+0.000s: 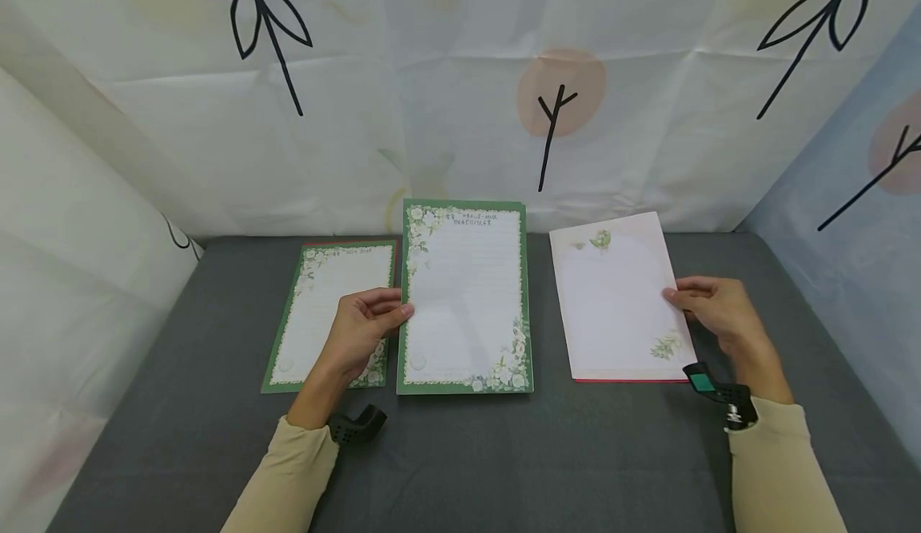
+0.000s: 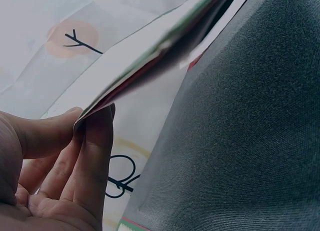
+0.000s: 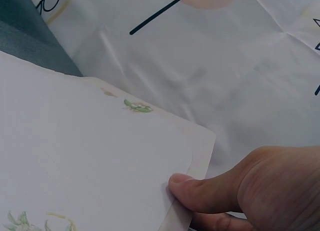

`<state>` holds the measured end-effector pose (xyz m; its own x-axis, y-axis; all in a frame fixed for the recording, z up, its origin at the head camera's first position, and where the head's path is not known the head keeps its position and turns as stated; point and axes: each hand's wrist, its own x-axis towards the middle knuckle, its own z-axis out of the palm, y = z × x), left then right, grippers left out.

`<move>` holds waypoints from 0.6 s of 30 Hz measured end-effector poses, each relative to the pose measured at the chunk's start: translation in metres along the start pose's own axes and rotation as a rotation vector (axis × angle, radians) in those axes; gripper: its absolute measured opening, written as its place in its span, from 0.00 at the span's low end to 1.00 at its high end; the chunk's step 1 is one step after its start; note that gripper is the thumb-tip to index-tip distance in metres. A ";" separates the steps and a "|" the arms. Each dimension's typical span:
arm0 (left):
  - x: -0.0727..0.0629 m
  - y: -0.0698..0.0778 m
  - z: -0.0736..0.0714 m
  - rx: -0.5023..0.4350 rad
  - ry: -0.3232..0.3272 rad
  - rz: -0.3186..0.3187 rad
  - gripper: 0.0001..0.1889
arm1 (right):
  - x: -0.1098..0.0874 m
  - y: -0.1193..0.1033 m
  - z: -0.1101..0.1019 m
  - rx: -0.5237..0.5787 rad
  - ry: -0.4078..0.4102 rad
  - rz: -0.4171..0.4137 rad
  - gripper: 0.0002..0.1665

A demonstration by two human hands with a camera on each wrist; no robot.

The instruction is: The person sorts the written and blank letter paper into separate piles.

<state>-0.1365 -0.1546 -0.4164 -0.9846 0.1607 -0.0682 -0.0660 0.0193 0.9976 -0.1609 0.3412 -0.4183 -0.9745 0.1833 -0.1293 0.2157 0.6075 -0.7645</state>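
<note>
In the head view my left hand (image 1: 363, 329) pinches the left edge of a stack of green-bordered letter paper (image 1: 464, 301), thumb on top and fingers beneath. White flowers and small handwriting decorate its top sheet. The left wrist view shows this stack (image 2: 145, 66) raised off the table, with reddish layers underneath. My right hand (image 1: 719, 313) pinches the right edge of pale pink letter paper (image 1: 612, 301) with green leaf prints; a red edge shows below it. Its thumb lies on the sheet (image 3: 100, 151) in the right wrist view.
Another green-bordered sheet (image 1: 331, 309) lies at the left, partly behind my left hand, a red edge showing along its top. All this is over a dark grey table (image 1: 504, 461). A printed white cloth (image 1: 460, 117) hangs behind, and cloth also closes off both sides.
</note>
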 end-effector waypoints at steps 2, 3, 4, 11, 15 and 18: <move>0.000 0.000 0.000 -0.001 0.000 -0.001 0.22 | 0.000 0.000 -0.001 0.004 -0.007 0.008 0.30; 0.000 0.000 0.000 -0.001 -0.001 -0.001 0.22 | 0.000 0.001 -0.002 0.005 -0.010 0.009 0.30; 0.000 0.000 0.000 -0.002 -0.001 0.000 0.22 | 0.000 0.001 -0.002 0.004 -0.013 0.010 0.30; 0.000 0.001 0.000 -0.007 -0.005 -0.004 0.23 | -0.001 0.001 -0.005 -0.003 -0.029 0.025 0.33; 0.000 0.001 0.000 -0.005 -0.005 0.001 0.23 | -0.002 0.001 -0.007 0.007 -0.030 0.030 0.35; 0.000 0.001 0.000 -0.004 -0.006 0.005 0.23 | -0.002 0.000 -0.009 0.037 -0.007 0.037 0.34</move>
<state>-0.1361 -0.1544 -0.4152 -0.9840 0.1666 -0.0635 -0.0620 0.0142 0.9980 -0.1584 0.3477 -0.4129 -0.9664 0.1996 -0.1622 0.2493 0.5717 -0.7817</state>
